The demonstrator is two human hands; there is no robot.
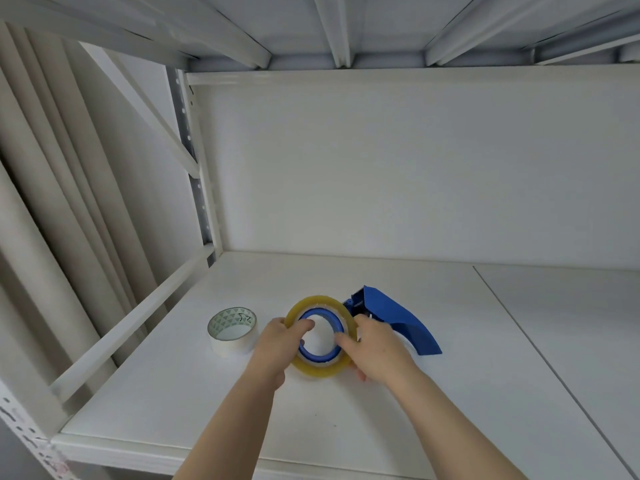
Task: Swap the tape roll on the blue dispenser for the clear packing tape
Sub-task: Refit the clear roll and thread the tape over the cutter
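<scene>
Both hands gripped the clear packing tape [321,367] around the blue dispenser [398,318] hub, the left hand [277,344] pinching its rim, the right hand [377,351] pressing opposite. Uneven pushing could cock it (white roll [232,330] stood aside).

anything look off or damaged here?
Nothing stands out. Both hands, left hand and right hand, hold the clear tape roll around the blue dispenser hub; the white tape roll sits upright on the shelf.
</scene>
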